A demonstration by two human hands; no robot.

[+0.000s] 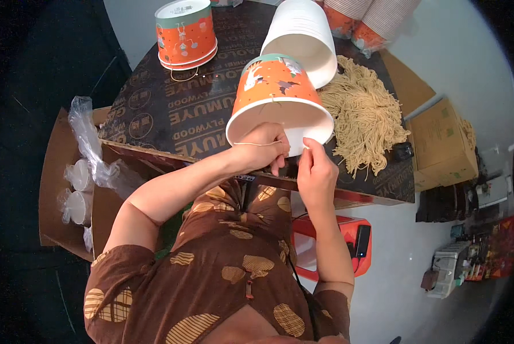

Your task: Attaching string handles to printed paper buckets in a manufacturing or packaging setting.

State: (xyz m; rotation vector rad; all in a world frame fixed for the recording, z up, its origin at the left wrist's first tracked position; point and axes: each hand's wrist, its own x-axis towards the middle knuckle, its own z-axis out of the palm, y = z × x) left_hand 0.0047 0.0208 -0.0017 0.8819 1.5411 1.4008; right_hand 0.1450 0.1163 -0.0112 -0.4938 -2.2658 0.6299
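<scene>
An orange paper bucket (280, 80) with a green band and printed animal figures lies tilted at the table's front edge, its white mouth facing me. My left hand (265, 146) reaches across the mouth, its fingers curled together. A thin pale cord (248, 144) runs from the bucket's left rim over the back of this hand to its fingertips. At the lower right of the rim, my right hand (316, 166) is closed, thumb and forefinger pinching the edge; whether cord is also between them is hidden. Just behind are nested white buckets (300, 34), lying on their side.
A heap of cut beige cords (369, 114) lies right of the bucket. Upside-down orange buckets (185, 40) stand at the far left of the dark plywood table (197, 114). More stacked buckets (377, 26) are at the back right. Cardboard boxes (443, 149) flank the table; a red stool (331, 241) is below.
</scene>
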